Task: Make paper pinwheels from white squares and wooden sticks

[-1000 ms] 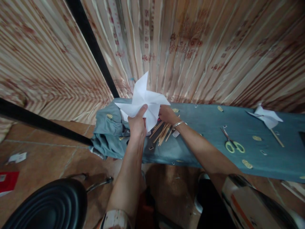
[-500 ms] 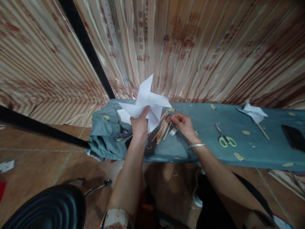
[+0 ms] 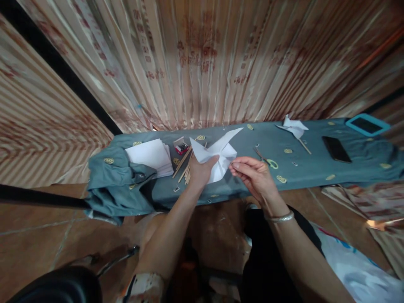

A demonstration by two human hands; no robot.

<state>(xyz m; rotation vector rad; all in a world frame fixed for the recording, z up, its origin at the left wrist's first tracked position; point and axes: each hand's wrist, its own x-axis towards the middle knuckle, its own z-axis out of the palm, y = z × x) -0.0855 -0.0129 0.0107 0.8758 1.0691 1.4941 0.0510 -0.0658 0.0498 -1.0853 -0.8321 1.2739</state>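
A white paper pinwheel (image 3: 217, 147) is gripped in my left hand (image 3: 202, 170), the thumb pressed near its centre. Close to the pinwheel's right edge, my right hand (image 3: 252, 172) has its thumb and index finger pinched together. Whatever is between those fingertips is too small to make out. Several thin wooden sticks (image 3: 181, 164) lie on the cloth, partly behind my left hand. A small open red box (image 3: 181, 146) with tiny dark contents sits just beyond them. To the left is a stack of white paper (image 3: 150, 155).
Green-handled scissors (image 3: 271, 163) lie right of my hands, partly covered. Farther right are a pinwheel on a stick (image 3: 293, 127), a black phone (image 3: 336, 149) and a blue-framed tablet (image 3: 368, 125). A patterned curtain (image 3: 202, 63) hangs behind the cloth-covered surface (image 3: 303, 168).
The view has shifted right. My left hand has tilted the pinwheel and moved it right, away from the paper stack. My right hand has left the sticks and come up beside the pinwheel.
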